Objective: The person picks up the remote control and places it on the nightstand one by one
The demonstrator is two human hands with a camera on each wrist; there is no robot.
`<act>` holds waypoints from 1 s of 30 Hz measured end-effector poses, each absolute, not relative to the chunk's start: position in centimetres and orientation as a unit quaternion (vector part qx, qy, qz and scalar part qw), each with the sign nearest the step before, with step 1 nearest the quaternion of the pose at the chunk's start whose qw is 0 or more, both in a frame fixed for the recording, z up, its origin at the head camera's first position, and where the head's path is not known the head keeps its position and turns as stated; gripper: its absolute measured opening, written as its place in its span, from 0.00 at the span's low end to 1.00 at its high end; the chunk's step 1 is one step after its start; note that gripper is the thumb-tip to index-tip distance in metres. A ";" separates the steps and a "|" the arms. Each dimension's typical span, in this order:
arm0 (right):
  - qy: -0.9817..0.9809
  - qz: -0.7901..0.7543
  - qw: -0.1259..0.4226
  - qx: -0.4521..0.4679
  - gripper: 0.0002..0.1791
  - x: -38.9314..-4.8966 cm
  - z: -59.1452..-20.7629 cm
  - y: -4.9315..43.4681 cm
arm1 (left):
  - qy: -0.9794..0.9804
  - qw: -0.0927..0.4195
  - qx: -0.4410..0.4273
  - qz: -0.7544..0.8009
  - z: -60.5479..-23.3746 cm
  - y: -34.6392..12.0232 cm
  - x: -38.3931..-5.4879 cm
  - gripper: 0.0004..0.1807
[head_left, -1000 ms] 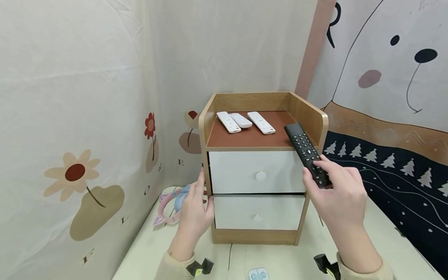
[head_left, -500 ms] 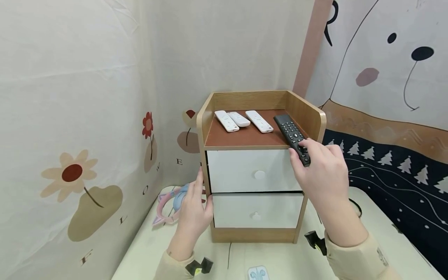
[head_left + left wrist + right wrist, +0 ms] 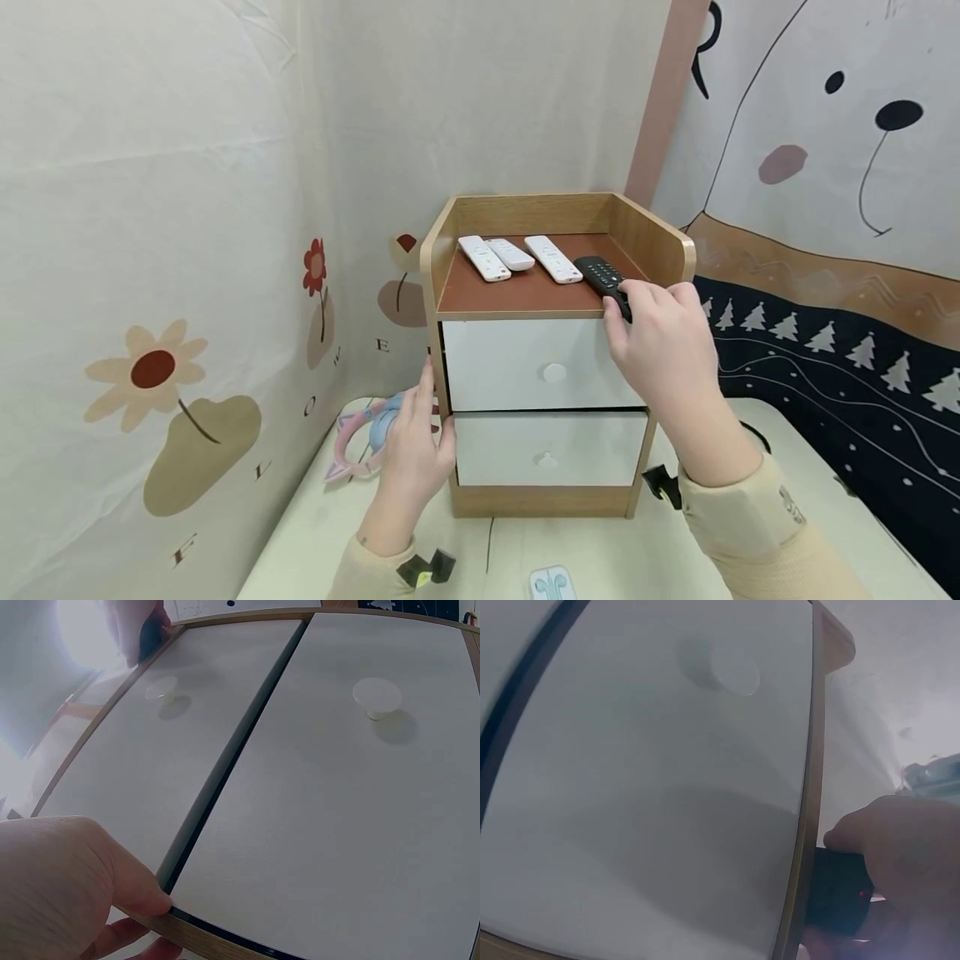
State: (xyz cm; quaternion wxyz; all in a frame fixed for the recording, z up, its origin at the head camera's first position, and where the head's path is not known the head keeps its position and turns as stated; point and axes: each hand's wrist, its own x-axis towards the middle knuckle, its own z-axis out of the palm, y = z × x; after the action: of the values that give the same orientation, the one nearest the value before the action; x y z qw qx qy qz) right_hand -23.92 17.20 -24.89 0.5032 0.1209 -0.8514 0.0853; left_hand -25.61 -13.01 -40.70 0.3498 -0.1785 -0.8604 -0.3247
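Note:
A small wooden cabinet [image 3: 543, 502] with two white drawers stands on the pale surface. My left hand [image 3: 411, 454] rests along its left side with fingers straight; in the left wrist view its thumb [image 3: 142, 889] touches the front edge near the gap between the drawers. My right hand [image 3: 663, 350] pinches the near end of a black remote control [image 3: 597, 272] between thumb and fingers. The remote lies over the right part of the brown top shelf [image 3: 517, 296], its far end at or near the shelf. Three white remotes [image 3: 552, 258] lie to its left.
Raised wooden walls [image 3: 651, 237] enclose the shelf at the back and sides. Pink and blue cat-ear headphones [image 3: 367, 437] lie left of the cabinet. A white case with an earphone picture [image 3: 552, 583] lies in front. Printed cloth [image 3: 187, 167] hangs behind and at the sides.
My right hand has moved the black remote left and forward, from in front of the cabinet's right side onto or just over the shelf. The left hand has stayed against the cabinet.

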 end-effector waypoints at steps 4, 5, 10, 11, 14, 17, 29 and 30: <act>-0.879 0.053 0.458 0.119 0.18 -24.3 -23.9 16.8 | -0.860 0.348 -0.179 -0.327 -40.8 -13.0 -25.6 0.51; -0.889 0.043 0.441 0.117 0.18 -24.3 -23.6 16.7 | -0.860 0.348 -0.180 -0.328 -40.8 -13.0 -25.5 0.51; -0.938 0.021 0.331 0.103 0.22 -24.7 -21.4 16.5 | -0.859 0.352 -0.181 -0.326 -40.8 -13.0 -25.5 0.51; -0.945 0.026 0.310 0.102 0.22 -24.9 -21.0 16.5 | -0.858 0.353 -0.181 -0.325 -40.7 -13.0 -25.5 0.51; -0.959 0.043 0.258 0.103 0.23 -25.7 -19.8 16.5 | -0.857 0.356 -0.184 -0.325 -40.7 -13.0 -25.6 0.51; -0.967 0.048 0.225 0.110 0.23 -26.8 -18.9 16.6 | -0.857 0.356 -0.184 -0.325 -40.7 -13.0 -25.6 0.51; -0.982 0.034 0.144 0.119 0.29 -30.0 -17.3 17.2 | -0.858 0.347 -0.186 -0.329 -40.4 -12.9 -25.3 0.49; -0.982 0.031 0.143 0.121 0.29 -30.3 -17.2 17.1 | -0.858 0.348 -0.186 -0.328 -40.4 -12.9 -25.3 0.49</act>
State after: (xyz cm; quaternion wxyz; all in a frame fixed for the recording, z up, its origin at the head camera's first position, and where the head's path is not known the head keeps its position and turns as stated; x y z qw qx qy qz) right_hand -30.26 17.10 -17.22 0.1430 0.1208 -0.9818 0.0308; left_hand -25.28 -12.89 -40.37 0.3480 -0.1855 -0.8584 -0.3280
